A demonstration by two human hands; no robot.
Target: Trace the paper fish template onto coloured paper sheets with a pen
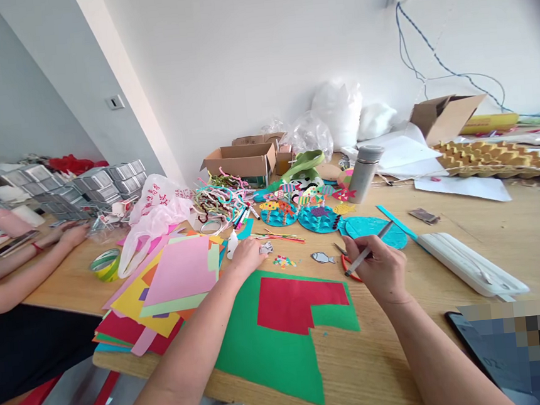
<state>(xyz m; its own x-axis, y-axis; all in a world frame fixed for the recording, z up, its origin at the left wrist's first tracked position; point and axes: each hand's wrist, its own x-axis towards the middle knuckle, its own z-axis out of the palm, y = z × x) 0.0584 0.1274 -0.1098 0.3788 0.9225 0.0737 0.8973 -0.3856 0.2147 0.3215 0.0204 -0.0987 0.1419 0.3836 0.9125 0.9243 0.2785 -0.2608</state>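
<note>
On my remote feed: left forearm [192, 345] bare, smooth-sided, broad toward lower edge of view, tapering to slim wrist [238, 274]. Right forearm [435, 333] bare too, similar build, also narrowing toward hand. Bare as far up as my view reaches. Left hand [246, 258] and right hand [383, 267] ungloved, knuckles rounded.

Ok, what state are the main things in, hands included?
Left hand: touching a grey cutout
Right hand: gripping a pen
Scissors: partly hidden, opening unclear
Fish cutout: lying flat
Red paper: corner cut out, on green paper
Flask: upright, capped
Cardboard box: open
Phone: screen showing digits
</note>
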